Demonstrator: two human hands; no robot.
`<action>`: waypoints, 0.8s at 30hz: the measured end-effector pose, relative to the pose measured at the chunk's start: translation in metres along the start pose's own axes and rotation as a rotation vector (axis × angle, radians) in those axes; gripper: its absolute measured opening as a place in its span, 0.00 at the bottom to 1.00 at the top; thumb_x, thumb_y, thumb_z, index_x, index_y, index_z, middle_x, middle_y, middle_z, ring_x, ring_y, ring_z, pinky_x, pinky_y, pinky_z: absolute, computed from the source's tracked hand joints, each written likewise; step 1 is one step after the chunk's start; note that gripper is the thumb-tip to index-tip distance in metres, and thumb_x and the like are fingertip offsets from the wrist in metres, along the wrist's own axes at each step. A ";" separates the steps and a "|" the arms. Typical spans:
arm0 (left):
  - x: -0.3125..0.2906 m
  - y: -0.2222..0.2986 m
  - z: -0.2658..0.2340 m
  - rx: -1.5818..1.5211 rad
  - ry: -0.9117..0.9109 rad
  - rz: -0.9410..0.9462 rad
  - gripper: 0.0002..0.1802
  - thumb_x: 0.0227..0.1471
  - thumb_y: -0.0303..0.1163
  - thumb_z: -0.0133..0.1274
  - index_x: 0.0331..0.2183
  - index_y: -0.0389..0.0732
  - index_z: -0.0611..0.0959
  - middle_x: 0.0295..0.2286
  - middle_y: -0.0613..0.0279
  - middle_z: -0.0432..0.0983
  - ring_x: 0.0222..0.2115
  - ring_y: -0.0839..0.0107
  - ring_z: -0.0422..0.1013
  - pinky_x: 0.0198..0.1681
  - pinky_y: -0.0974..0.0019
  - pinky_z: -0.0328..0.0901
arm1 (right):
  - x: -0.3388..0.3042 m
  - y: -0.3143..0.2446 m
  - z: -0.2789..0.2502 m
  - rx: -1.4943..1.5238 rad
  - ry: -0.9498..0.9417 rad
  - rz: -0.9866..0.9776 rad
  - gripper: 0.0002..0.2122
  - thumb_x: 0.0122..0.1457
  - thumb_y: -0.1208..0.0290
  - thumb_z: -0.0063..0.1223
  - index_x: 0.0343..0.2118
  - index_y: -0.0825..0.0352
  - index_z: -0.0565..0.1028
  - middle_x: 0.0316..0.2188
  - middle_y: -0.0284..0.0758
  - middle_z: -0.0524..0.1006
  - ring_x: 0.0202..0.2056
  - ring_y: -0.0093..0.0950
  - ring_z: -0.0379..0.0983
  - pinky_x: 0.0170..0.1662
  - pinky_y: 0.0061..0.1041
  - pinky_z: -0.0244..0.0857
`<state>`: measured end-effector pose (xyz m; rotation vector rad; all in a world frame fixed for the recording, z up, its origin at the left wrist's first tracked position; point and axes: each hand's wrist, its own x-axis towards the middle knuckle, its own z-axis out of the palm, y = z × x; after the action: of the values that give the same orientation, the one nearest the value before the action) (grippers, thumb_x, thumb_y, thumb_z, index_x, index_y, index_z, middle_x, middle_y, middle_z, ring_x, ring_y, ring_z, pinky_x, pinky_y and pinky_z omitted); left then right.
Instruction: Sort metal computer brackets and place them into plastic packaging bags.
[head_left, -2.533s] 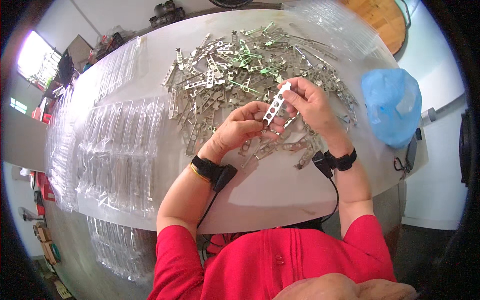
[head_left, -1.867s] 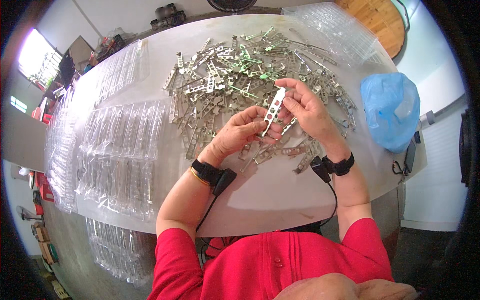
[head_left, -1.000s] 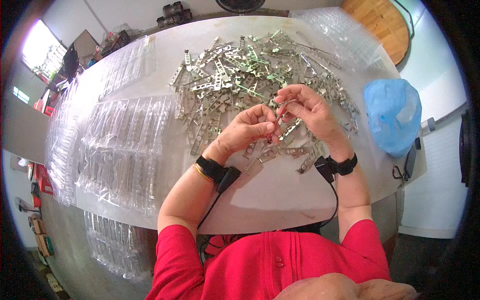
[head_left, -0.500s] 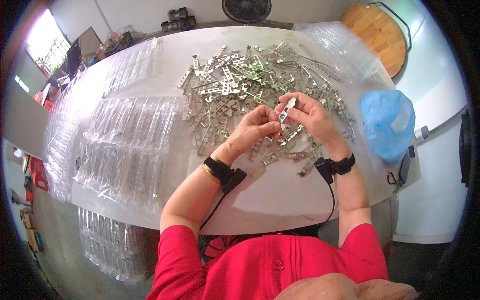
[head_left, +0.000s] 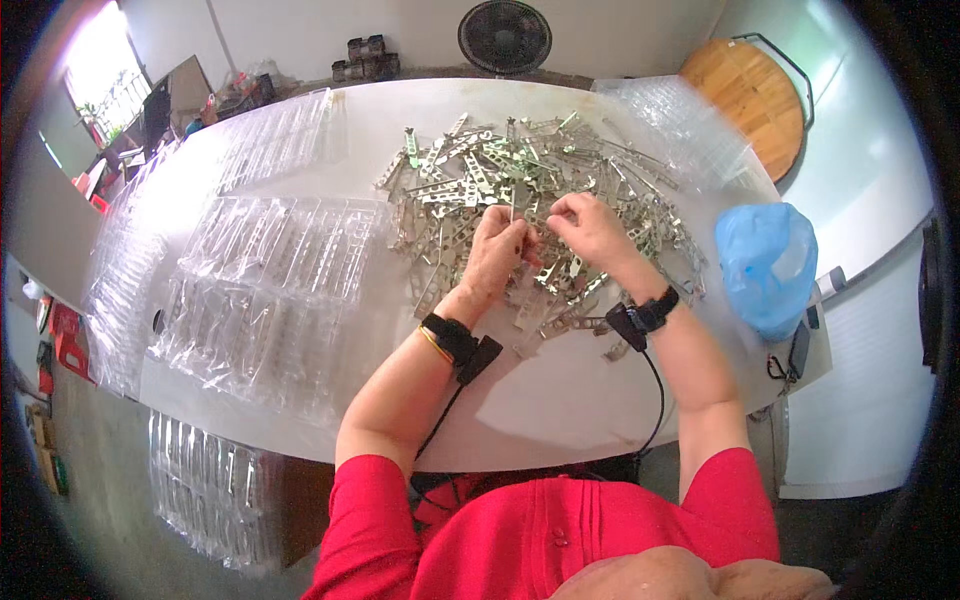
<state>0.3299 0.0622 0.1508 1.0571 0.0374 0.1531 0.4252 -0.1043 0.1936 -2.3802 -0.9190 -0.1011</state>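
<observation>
Your left hand pinches a thin metal strip, fingers closed on its lower end, so its long axis rises away from you. Your right hand, just beside it, curls half-closed; whether it holds anything I cannot tell. The heap of brackets lies beyond both on the bench.

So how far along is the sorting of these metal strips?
Done: nothing visibly; the clear plastic trays look unfilled. In hand: left hand and right hand pinch one metal strip over the pile. Left: the big heap of strips.
</observation>
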 end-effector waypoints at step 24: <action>0.001 0.002 -0.013 -0.152 -0.003 -0.044 0.10 0.60 0.37 0.57 0.31 0.42 0.77 0.17 0.74 0.62 0.15 0.80 0.58 0.18 0.70 0.60 | -0.043 -0.061 -0.004 -0.515 0.297 -0.548 0.08 0.57 0.71 0.57 0.29 0.63 0.68 0.26 0.36 0.67 0.28 0.36 0.72 0.31 0.37 0.67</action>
<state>0.3290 0.0742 0.1466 0.9045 0.0459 0.1127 0.3540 -0.0955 0.2151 -2.3755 -1.5031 -0.9771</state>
